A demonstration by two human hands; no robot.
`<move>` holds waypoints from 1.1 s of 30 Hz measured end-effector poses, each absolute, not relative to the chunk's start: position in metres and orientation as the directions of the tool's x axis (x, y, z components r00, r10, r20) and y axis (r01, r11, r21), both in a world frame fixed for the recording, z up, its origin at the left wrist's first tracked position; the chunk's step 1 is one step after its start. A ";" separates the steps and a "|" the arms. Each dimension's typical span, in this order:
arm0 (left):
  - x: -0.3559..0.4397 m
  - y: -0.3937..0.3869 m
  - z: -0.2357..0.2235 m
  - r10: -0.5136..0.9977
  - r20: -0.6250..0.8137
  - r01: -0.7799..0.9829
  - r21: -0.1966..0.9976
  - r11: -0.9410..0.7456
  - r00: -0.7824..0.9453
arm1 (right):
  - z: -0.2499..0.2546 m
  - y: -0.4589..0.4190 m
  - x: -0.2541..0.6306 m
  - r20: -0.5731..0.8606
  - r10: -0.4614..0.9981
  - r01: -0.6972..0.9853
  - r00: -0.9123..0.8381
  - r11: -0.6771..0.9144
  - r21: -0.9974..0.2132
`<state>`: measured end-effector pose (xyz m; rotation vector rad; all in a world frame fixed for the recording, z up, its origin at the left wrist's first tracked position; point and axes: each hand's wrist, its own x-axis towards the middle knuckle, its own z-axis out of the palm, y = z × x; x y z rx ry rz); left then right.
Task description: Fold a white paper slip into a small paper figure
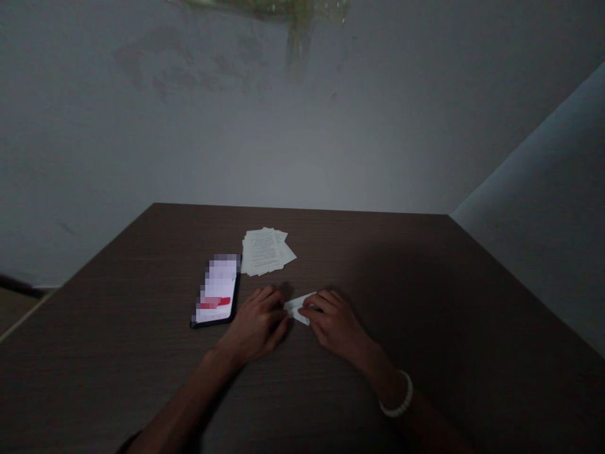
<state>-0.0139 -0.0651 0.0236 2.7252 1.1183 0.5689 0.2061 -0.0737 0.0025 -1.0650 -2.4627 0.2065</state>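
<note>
A small piece of white paper (299,305), partly folded, lies on the dark table between my two hands. My left hand (261,320) rests on the table with its fingers curled, closed on the paper's left end. From the other side my right hand (334,320) pinches the right part of the paper between thumb and fingers. Both hands hide the paper's ends, so its full shape does not show. A white beaded bracelet (399,398) circles my right wrist.
Beyond my left hand lies a loose stack of printed paper sheets (265,251). A phone (218,291) with a lit, partly blurred screen lies left of that hand. The brown wooden table (406,239) stands against a grey wall (368,139).
</note>
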 end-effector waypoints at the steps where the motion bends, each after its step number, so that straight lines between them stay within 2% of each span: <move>1: -0.014 -0.065 0.024 0.697 0.295 0.643 0.269 -0.717 0.654 | 0.001 -0.073 0.207 0.337 0.700 0.629 -0.630 0.714 -0.307; 9: -0.014 -0.065 0.023 0.709 0.269 0.657 0.266 -0.706 0.652 | -0.001 -0.072 0.208 0.343 0.670 0.571 -0.658 0.741 -0.354; 26: -0.014 -0.066 0.023 0.708 0.209 0.642 0.308 -0.702 0.675 | -0.002 -0.073 0.209 0.350 0.780 0.685 -0.518 0.624 -0.376; 33: -0.015 -0.063 0.018 0.702 0.231 0.630 0.318 -0.709 0.673 | 0.000 -0.073 0.207 0.341 0.805 0.726 -0.486 0.589 -0.355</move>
